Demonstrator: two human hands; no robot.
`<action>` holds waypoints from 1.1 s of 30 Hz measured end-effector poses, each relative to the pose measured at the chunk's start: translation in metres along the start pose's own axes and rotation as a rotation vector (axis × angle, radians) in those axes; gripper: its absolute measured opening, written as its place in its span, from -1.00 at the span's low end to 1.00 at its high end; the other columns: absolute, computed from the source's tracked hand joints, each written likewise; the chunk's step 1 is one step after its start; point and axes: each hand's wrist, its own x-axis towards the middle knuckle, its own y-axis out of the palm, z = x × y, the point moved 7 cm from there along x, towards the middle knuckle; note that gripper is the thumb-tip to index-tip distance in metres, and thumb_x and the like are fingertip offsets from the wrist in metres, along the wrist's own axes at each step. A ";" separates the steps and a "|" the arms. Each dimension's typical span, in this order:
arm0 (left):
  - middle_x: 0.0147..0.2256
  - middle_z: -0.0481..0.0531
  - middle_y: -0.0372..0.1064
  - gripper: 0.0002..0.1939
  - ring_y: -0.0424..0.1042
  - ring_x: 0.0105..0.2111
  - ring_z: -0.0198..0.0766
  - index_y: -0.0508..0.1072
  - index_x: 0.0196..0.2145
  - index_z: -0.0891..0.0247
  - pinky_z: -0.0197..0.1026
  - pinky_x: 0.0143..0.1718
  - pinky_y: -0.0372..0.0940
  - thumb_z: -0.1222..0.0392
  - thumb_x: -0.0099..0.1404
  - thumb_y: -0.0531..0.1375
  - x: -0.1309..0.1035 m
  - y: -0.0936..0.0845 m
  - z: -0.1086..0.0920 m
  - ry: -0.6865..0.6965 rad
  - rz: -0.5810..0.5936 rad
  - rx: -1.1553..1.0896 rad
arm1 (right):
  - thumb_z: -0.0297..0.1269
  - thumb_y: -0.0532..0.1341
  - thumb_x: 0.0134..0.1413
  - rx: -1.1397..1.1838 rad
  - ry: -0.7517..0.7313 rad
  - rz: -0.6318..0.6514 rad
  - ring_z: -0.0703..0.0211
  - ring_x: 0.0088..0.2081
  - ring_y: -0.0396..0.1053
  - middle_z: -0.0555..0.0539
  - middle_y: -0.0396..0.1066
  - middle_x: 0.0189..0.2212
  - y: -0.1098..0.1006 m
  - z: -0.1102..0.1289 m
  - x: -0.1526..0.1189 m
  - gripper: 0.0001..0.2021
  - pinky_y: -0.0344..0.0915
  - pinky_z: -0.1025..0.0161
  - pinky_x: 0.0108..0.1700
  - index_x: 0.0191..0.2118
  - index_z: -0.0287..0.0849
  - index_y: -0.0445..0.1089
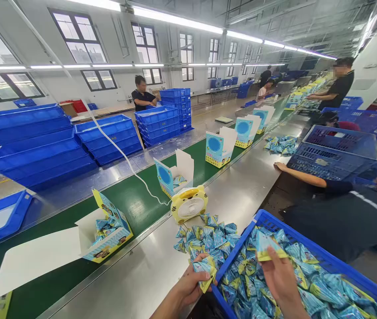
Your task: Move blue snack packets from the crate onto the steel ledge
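The left hand point(191, 288) grips a small bundle of blue sachets point(204, 269) at the blue crate's point(238, 248) edge. The right hand point(279, 277) pinches one sachet point(265, 247) above the crate, near the yellow fan point(188, 204).

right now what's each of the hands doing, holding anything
Left hand: closed on a small stack of packets.
Right hand: pinching one packet above the blue crate.
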 end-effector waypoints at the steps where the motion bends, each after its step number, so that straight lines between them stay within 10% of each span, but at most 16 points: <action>1: -0.26 0.03 0.63 -0.01 0.66 -0.41 -0.16 0.37 0.26 0.15 -0.29 -0.50 0.40 0.26 -0.16 0.55 -0.001 0.002 -0.003 -0.009 0.020 0.015 | -0.14 0.64 -0.48 0.035 0.003 -0.010 0.27 -0.39 0.47 0.18 0.53 -0.52 -0.001 0.013 0.002 -0.52 0.50 0.34 -0.40 -0.33 -0.03 0.51; 8: -0.28 0.10 0.67 0.01 0.70 -0.25 -0.03 0.47 0.16 0.15 -0.08 -0.28 0.59 0.33 -0.30 0.63 0.012 0.030 0.041 -0.216 0.261 0.162 | -0.20 0.62 -0.47 -0.026 -0.084 -0.010 0.29 -0.44 0.32 0.17 0.42 -0.57 -0.007 0.064 0.002 -0.58 0.42 0.33 -0.40 -0.40 0.00 0.46; 11: -0.26 0.14 0.70 0.08 0.72 -0.17 -0.01 0.45 0.26 0.15 -0.07 -0.18 0.59 0.34 -0.27 0.63 0.007 0.039 0.038 -0.225 0.330 0.107 | 0.04 0.52 -0.21 -0.413 -0.195 -0.022 0.13 -0.35 0.41 0.10 0.50 -0.50 -0.023 0.066 0.007 -0.54 0.44 0.19 -0.29 -0.12 0.05 0.57; 18: -0.12 0.17 0.70 0.21 0.63 0.08 0.12 0.44 0.32 0.07 -0.05 -0.04 0.50 0.23 -0.34 0.67 -0.029 0.070 -0.025 -0.066 0.418 0.117 | 0.11 0.14 0.13 -1.514 -0.007 0.590 -0.13 -0.24 0.54 -0.12 0.61 -0.38 -0.070 -0.075 -0.003 -0.38 0.36 -0.04 -0.09 0.18 -0.11 0.55; 21: -0.19 0.05 0.67 0.25 0.62 -0.13 -0.10 0.54 0.24 0.06 -0.13 -0.09 0.43 0.31 -0.53 0.68 -0.013 0.070 -0.007 -0.151 0.285 0.309 | 0.18 0.05 0.18 -1.460 0.048 0.550 -0.09 -0.28 0.51 -0.08 0.55 -0.42 -0.092 -0.102 -0.002 -0.30 0.33 0.00 -0.12 0.24 -0.15 0.48; 26: -0.05 0.07 0.61 0.30 0.56 -0.20 -0.15 0.59 0.18 0.05 -0.08 -0.10 0.41 0.20 -0.69 0.68 0.010 0.059 0.035 -0.307 0.131 0.415 | 0.24 0.15 0.12 -1.367 0.084 0.508 -0.12 -0.24 0.51 -0.04 0.51 -0.39 -0.093 -0.075 0.015 -0.23 0.35 -0.05 -0.06 0.33 -0.13 0.39; 33: 0.54 0.02 0.16 0.20 0.09 0.53 0.30 0.37 0.39 -0.12 0.30 0.60 -0.10 0.04 -0.24 0.64 -0.010 0.082 -0.009 -0.098 0.379 0.943 | 0.43 0.30 -0.08 -0.521 0.372 0.539 -0.23 0.37 0.39 -0.29 0.47 0.33 -0.026 -0.064 -0.040 -0.07 0.35 -0.11 0.33 0.34 0.00 0.32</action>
